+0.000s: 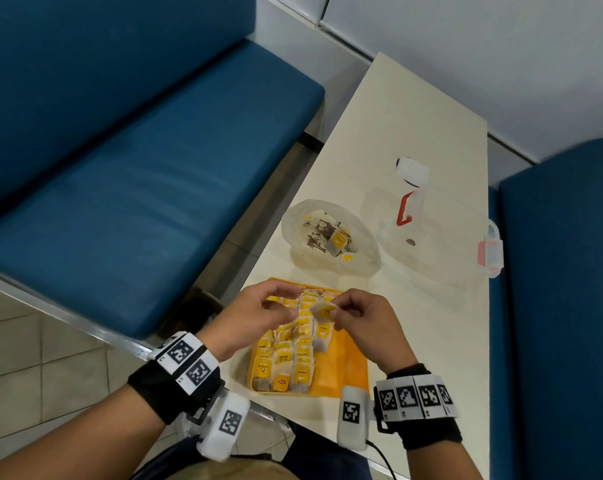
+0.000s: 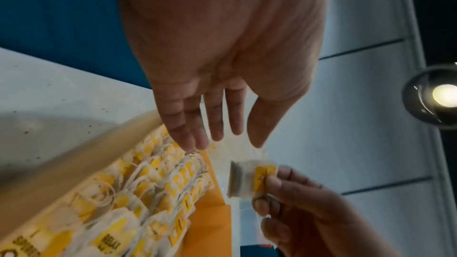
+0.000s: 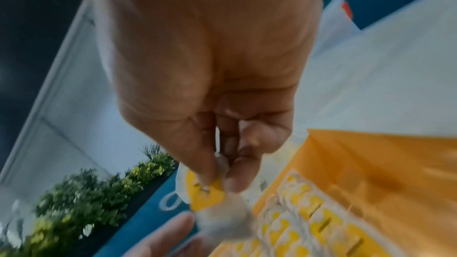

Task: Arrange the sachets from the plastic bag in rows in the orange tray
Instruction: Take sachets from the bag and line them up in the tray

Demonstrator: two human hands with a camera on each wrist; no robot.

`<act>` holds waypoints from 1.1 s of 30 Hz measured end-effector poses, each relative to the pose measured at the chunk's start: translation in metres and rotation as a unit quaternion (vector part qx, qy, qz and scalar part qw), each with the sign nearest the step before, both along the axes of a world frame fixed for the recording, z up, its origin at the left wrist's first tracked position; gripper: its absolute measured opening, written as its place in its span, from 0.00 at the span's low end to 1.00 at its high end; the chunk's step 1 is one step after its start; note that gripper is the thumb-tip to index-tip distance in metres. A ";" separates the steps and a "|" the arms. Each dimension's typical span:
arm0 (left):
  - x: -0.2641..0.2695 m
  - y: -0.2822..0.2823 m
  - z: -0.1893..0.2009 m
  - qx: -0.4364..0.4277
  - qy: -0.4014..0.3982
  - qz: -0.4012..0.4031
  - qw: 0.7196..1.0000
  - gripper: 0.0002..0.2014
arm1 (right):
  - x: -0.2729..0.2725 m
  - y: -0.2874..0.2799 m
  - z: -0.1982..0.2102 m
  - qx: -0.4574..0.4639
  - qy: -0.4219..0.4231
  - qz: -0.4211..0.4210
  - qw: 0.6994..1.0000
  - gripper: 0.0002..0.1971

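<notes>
Head view: right hand [image 1: 362, 320] pinches one sachet [image 1: 322, 311] over the tray [image 1: 348, 368], left hand [image 1: 258, 313] fingers loose, empty; lay it flat in the part-filled row.

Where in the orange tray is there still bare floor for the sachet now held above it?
The orange tray has a bare strip along its right side, between the sachet rows and the right rim. The left and middle are packed. The right hand pinches the sachet; the left hand hovers open beside it.
</notes>
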State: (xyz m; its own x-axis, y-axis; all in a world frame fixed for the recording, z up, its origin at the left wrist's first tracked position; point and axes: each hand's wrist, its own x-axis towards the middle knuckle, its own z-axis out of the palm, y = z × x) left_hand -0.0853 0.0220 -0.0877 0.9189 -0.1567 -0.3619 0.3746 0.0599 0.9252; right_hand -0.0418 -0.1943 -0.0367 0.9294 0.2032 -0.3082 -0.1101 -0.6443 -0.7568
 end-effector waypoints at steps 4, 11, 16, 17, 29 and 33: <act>0.002 -0.008 -0.003 0.092 -0.080 -0.073 0.990 0.23 | -0.005 0.007 0.004 0.047 0.025 0.029 0.998 0.03; 0.004 -0.018 -0.008 0.138 -0.090 -0.032 0.986 0.03 | -0.012 0.010 -0.004 0.118 0.060 -0.024 0.991 0.02; 0.004 -0.018 -0.007 0.145 -0.102 -0.015 0.984 0.04 | -0.016 0.003 -0.009 0.129 0.100 -0.054 0.985 0.02; 0.004 -0.017 -0.007 0.151 -0.103 0.003 0.983 0.05 | -0.015 -0.002 -0.012 0.112 0.101 -0.064 0.986 0.03; -0.010 0.005 -0.036 0.241 0.012 0.065 0.968 0.22 | -0.015 -0.013 -0.051 -0.205 0.189 -0.013 0.960 0.13; -0.013 0.005 -0.040 0.228 0.025 0.057 0.972 0.23 | -0.013 -0.003 -0.060 -0.221 0.194 -0.041 0.955 0.14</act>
State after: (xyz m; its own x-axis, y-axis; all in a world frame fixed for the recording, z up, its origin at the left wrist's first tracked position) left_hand -0.0982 0.0272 -0.1277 0.9006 0.1326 -0.4139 0.4344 -0.3072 0.8467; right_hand -0.0548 -0.1969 -0.0966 0.7355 -0.0945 -0.6709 -0.3905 -0.8683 -0.3058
